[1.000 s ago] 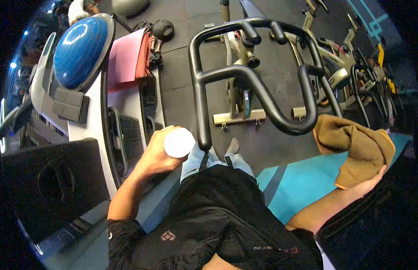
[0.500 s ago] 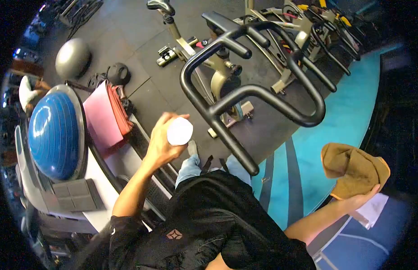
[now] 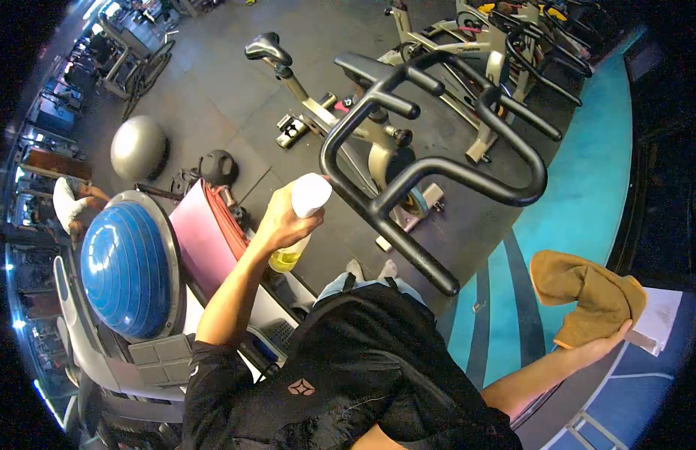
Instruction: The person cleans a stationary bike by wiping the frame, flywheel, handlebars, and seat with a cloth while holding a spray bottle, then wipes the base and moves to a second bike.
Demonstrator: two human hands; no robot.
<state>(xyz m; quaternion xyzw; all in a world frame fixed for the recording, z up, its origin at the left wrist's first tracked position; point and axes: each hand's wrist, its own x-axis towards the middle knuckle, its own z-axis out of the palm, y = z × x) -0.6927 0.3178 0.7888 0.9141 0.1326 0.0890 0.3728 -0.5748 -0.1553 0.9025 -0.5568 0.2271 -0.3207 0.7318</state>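
My left hand [image 3: 282, 223] is closed around a spray bottle with a white top [image 3: 311, 194] and yellow liquid [image 3: 285, 259] showing near its base. It is held up to the left of the black handlebar [image 3: 430, 161] of an exercise bike, apart from it. In my right hand [image 3: 599, 346], out to the right, is a brown cloth [image 3: 588, 296] with orange edging. The cloth hangs folded over the fingers, most of which it hides. Neither the cloth nor the bottle touches the bike.
A blue balance dome [image 3: 127, 266] and a folded pink mat [image 3: 205, 232] lie at the left. Behind them are a silver exercise ball [image 3: 139, 148] and a person [image 3: 72, 202]. More bikes [image 3: 498, 67] stand at the back right, beside a turquoise floor strip [image 3: 580, 195].
The view has tilted up and shifted. My left hand has turned the bottle, so its yellow liquid now shows below the fingers. The cloth stays in my right hand.
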